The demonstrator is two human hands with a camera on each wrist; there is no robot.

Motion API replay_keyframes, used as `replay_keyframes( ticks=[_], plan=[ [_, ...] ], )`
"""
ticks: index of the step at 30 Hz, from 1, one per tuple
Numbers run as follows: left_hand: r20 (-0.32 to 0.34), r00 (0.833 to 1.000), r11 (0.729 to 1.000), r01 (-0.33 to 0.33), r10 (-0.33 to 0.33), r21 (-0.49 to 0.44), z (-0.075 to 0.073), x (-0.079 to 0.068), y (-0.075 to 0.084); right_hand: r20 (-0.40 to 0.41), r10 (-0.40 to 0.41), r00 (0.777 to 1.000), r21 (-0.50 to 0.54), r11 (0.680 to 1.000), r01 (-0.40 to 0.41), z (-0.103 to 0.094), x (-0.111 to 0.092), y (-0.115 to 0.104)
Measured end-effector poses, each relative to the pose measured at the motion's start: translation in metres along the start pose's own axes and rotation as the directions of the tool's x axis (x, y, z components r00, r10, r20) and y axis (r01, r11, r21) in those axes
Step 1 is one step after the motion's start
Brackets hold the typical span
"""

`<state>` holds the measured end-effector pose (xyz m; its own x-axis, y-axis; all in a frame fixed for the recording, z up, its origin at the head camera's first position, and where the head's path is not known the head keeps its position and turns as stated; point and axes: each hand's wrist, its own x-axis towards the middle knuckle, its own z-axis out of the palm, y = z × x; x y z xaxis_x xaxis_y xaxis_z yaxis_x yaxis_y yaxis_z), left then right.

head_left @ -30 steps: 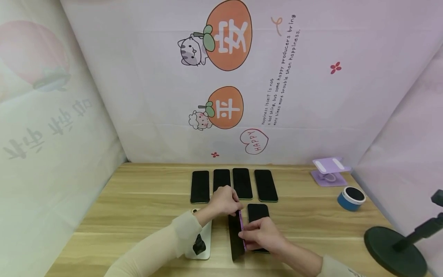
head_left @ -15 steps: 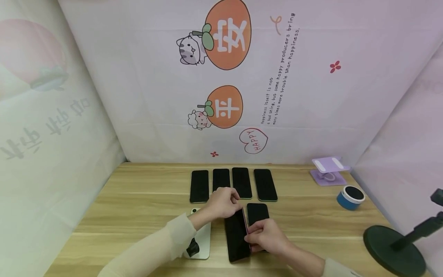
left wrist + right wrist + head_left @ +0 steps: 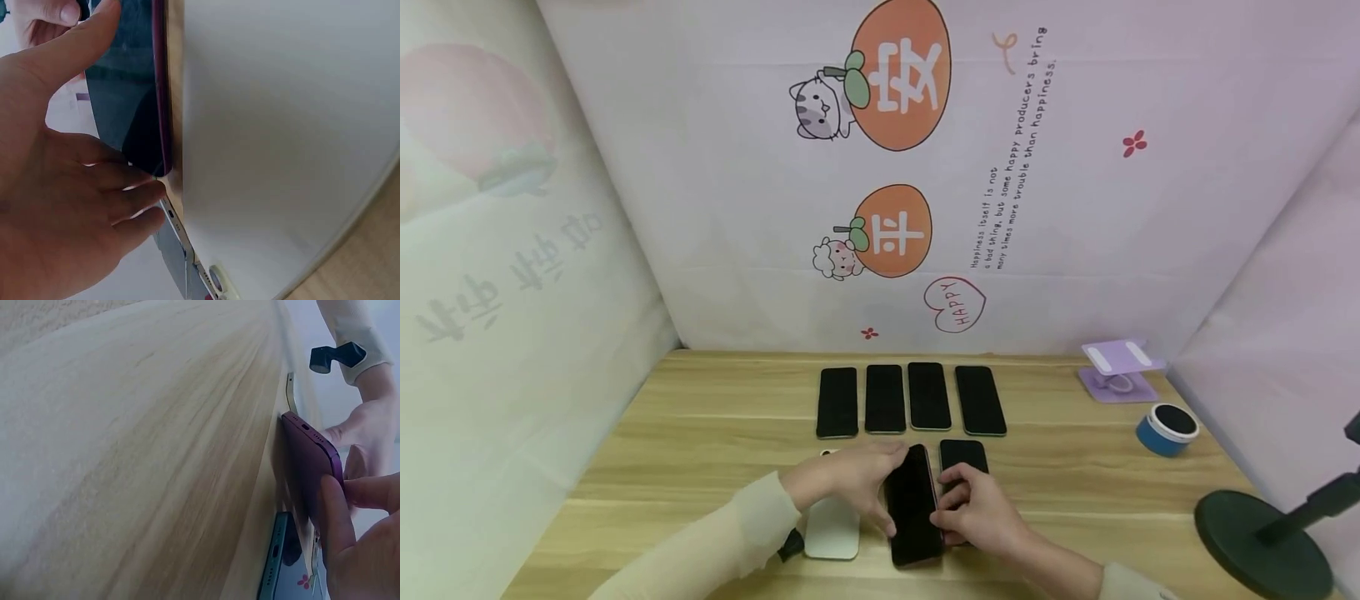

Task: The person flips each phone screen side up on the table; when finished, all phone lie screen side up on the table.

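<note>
A purple-edged smartphone lies screen up near the front of the table. Its right long edge is pinched between the thumb and fingers of my right hand. That edge is raised, so the purple back shows in the right wrist view. My left hand is spread along the phone's left side, thumb by the screen and fingers near its far end. The left wrist view shows this palm with relaxed fingers. A white phone lies face down partly beneath the left hand.
Another dark phone lies just right, partly behind my right hand. Several black-screened phones, such as the leftmost phone, form a row behind. A lilac stand, a blue-and-white round tub and a black round base stand at right.
The phone has tipped from nearly on edge to almost flat, screen up. My left hand has released its far end and slid to its left side, fingers spreading. The right hand keeps its pinch.
</note>
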<state>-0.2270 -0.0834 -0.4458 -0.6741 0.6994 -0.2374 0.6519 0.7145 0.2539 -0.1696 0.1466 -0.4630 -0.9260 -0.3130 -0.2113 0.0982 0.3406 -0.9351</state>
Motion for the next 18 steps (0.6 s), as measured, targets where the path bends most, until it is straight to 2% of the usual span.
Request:
replay_keyframes(
  ticks=[3,9,14,18],
  plan=[
    [0.019,1.0,1.0,-0.005,0.004,0.03,0.002,-0.002,0.002,-0.001,-0.03,1.0,-0.009,1.0,0.03,0.002,0.001,0.001],
    [0.039,0.999,0.998,-0.005,0.003,0.069,0.003,-0.004,0.003,0.043,-0.125,0.991,-0.152,0.98,0.13,0.006,0.001,0.002],
    [0.054,0.998,0.992,-0.018,0.011,0.127,0.004,-0.005,0.0,0.12,-0.187,0.975,-0.295,0.931,0.215,0.012,0.0,0.002],
    [0.066,0.998,0.996,0.014,-0.02,0.083,0.005,-0.006,-0.002,0.206,-0.214,0.955,-0.4,0.872,0.282,0.017,-0.002,0.001]
  ],
)
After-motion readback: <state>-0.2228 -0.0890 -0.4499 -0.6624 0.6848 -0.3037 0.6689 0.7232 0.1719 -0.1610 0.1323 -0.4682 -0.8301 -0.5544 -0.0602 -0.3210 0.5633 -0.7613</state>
